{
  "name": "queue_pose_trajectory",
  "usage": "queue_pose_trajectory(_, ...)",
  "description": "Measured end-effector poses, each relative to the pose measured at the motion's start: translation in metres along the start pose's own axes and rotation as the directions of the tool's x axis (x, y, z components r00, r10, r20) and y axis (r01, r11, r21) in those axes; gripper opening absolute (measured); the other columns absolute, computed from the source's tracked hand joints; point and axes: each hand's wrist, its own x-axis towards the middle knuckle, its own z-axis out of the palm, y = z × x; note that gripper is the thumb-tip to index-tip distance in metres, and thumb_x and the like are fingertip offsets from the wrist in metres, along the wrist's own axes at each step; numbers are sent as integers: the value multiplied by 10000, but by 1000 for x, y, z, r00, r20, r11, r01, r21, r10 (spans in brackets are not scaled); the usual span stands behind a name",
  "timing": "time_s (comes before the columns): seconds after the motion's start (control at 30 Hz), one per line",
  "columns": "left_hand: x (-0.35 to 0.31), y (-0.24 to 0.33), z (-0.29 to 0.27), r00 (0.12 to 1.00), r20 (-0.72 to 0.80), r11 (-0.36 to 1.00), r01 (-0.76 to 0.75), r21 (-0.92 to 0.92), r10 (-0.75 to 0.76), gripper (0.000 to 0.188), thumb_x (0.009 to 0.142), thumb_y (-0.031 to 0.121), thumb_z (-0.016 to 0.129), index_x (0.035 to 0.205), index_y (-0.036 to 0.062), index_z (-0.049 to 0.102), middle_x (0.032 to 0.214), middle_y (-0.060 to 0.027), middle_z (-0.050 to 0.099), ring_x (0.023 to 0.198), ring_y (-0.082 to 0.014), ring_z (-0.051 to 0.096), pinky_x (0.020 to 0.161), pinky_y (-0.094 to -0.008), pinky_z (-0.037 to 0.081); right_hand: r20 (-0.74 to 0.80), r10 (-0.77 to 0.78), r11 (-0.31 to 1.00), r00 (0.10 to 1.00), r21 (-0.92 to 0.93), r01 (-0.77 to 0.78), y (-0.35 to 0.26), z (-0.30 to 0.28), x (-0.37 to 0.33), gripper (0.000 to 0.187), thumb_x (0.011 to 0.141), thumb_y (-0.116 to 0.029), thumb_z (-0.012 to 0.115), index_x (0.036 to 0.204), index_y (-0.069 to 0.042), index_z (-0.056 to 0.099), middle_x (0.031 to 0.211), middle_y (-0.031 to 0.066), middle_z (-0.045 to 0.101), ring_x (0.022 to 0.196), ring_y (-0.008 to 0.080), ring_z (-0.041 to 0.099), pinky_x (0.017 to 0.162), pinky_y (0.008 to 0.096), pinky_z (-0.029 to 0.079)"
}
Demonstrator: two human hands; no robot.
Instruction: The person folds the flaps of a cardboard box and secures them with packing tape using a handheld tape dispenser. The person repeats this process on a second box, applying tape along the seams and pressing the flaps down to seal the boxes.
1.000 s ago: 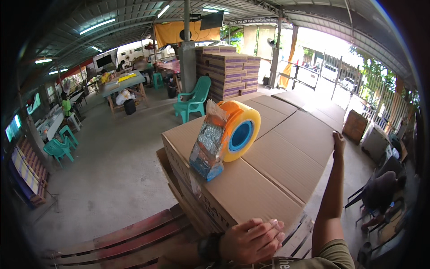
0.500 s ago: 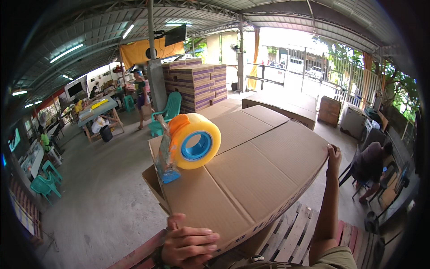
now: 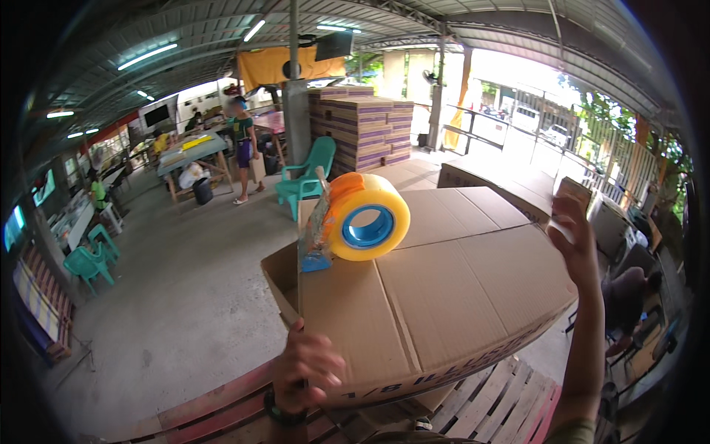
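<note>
Has taken the right hand (image 3: pixel 574 231) from its hold at the right end of the carton (image 3: pixel 451 292) half a second ago; now holds it raised beside that end, fingers spread wide with nothing between them, thumb too near the edge to tell touching from apart. Keeps the left hand (image 3: pixel 305 366) low at the near left corner, thumb up along the left edge, fingers loosely bent and fairly narrow near the front edge; too blurred to tell a firm grip from a light touch. Has also swung the carton round, bringing the long printed side nearer, between both sets of fingers and above the slatted pallet (image 3: pixel 484 392). Seems, in judgement, to leave most of the steadying to the left fingers, with the turning perhaps eased off at the right end. Carries the tape dispenser (image 3: pixel 316 238) on top throughout, beyond the left fingers and well to the left of the right ones, with the yellow tape roll (image 3: pixel 398 222) on edge and no visible topple. Shows a brown flap (image 3: pixel 279 277) jutting out beyond the left thumb, and a second carton (image 3: pixel 460 178) farther off, left of the right fingers.
</note>
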Motion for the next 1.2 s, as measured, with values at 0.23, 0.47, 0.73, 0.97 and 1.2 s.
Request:
queue_pose_trajectory(0.23,51,-45,-18,597,-128,607,747,-273,-792,515,879,241,517,1310,8,360,1326,-122,390,1209,-225,392,999,-339,311,653,-312,904,690,427,4,-111,161,147,719,723,-421,687,1300,-88,416,1311,161,414,1211,289,407,969,432,367)
queue_pose_trajectory(0.47,95,-60,-21,272,40,263,953,-153,-961,457,822,180,609,1221,18,455,1112,-36,557,1002,-118,522,896,-255,392,827,-496,868,263,473,151,-121,219,190,716,631,-463,735,1205,-85,531,1145,148,546,1008,260,552,865,353,437)
queue_pose_trajectory(0.73,116,-60,2,148,-244,92,970,224,-958,536,822,364,607,1223,37,471,1143,-65,553,1030,-162,520,927,-283,373,882,-381,880,-276,438,186,-156,248,208,474,714,-423,643,1059,-103,591,917,53,624,779,138,606,677,274,493)
queue_pose_trajectory(0.97,107,-53,-4,316,-192,175,833,524,-929,782,801,541,573,1311,-14,362,1291,-143,446,1172,-233,418,1013,-312,279,801,-517,842,-300,539,-11,-138,236,201,551,720,-419,670,1147,-87,563,1107,78,559,1005,169,527,845,301,442)
queue_pose_trajectory(1.2,101,-69,-6,333,-264,55,709,703,-905,920,828,567,505,1362,-97,159,1383,-249,306,1310,-288,276,1061,-324,220,782,-623,782,-30,622,-26,-55,177,226,598,668,-335,724,1131,3,553,1052,102,565,983,180,524,830,266,414)
